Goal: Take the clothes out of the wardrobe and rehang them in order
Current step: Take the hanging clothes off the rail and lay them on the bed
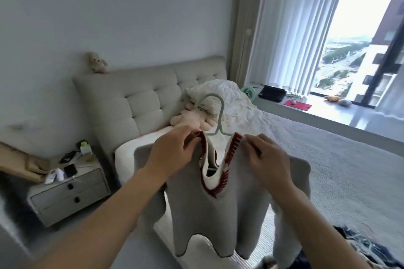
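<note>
We hold the sweater (218, 214) up over the bed (328, 159), with the hanger (219, 120) already through its V-neck. Our left hand (172, 153) pinches the left shoulder by the collar trim; our right hand (266, 159) pinches the right shoulder, so each grip is closed on knit. To do this well, we judge we should draw each shoulder evenly over the hanger's arms, keep the hook centred in the neck, and avoid stretching the collar before carrying it to the wardrobe, which is out of view.
</note>
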